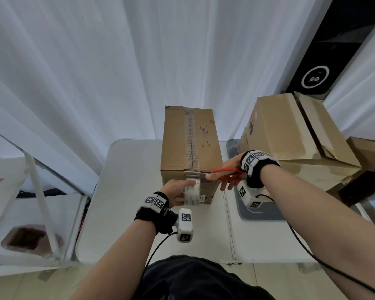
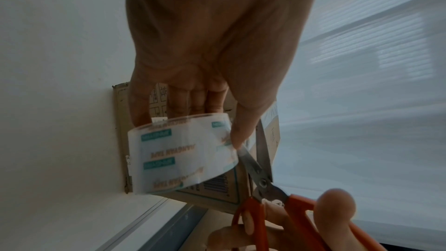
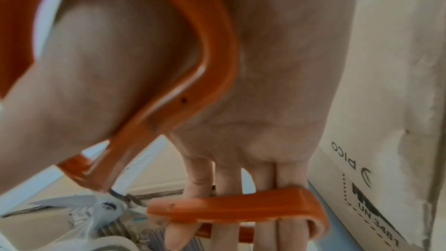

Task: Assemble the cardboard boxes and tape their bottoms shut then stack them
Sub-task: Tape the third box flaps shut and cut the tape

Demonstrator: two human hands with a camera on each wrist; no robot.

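A tall cardboard box [image 1: 191,146] stands on the white table [image 1: 126,191], with clear tape along its top seam. My left hand [image 1: 178,191] holds a roll of clear tape [image 1: 192,192] against the box's near face; the roll [image 2: 183,152] shows teal and brown print. My right hand [image 1: 223,176] grips red-handled scissors [image 1: 225,173] with thumb and fingers through the loops [image 3: 231,207]. The blades [image 2: 258,152] are parted at the tape strip near the box's top front edge, just beyond my left thumb [image 2: 243,131].
A larger cardboard box [image 1: 294,133] lies tilted at the right on a dark-legged surface [image 1: 355,187]. A grey mat [image 1: 260,211] lies on the table's right part. A white folding frame [image 1: 41,191] stands left. White curtains hang behind.
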